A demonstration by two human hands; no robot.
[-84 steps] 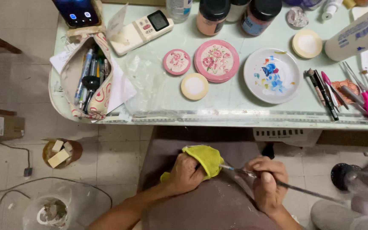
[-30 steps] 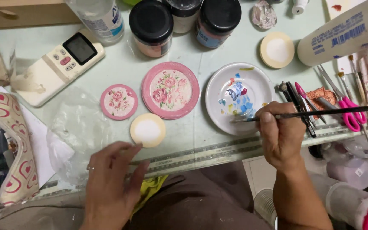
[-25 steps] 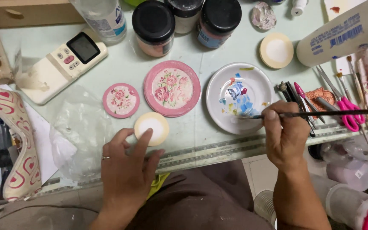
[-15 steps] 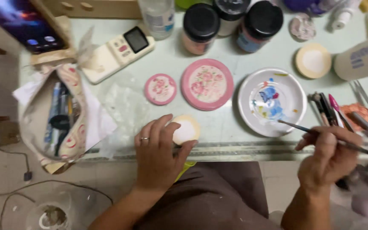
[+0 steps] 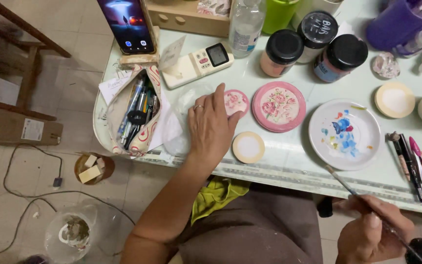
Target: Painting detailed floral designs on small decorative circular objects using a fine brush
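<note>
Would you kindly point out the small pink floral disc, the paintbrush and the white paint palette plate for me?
small pink floral disc (image 5: 237, 101), head view, on its painted face right of the fingertips.
paintbrush (image 5: 344, 185), head view, on the thin shaft above the right hand.
white paint palette plate (image 5: 362, 149), head view, on a bare white part near the rim.

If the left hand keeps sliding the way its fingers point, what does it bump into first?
Probably the small pink painted disc: the left hand already has its fingertips at the disc's edge.
</note>
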